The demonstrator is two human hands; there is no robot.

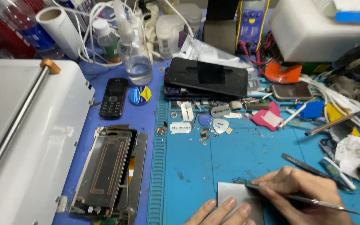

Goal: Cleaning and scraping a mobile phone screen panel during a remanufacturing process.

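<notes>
My left hand (221, 211) has its fingers flat, pinning a small grey metal plate (239, 199) at the bottom edge of the blue worktop (238, 154). My right hand (301, 196) is clenched round a thin metal tool (313, 201), tip touching the plate's top edge, with opened phone parts (107, 171) well off to the left.

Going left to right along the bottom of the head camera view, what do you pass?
White machine lid → stack of opened phone parts → left hand on the grey metal plate → right hand holding a thin metal tool → crumpled tissue.
</notes>
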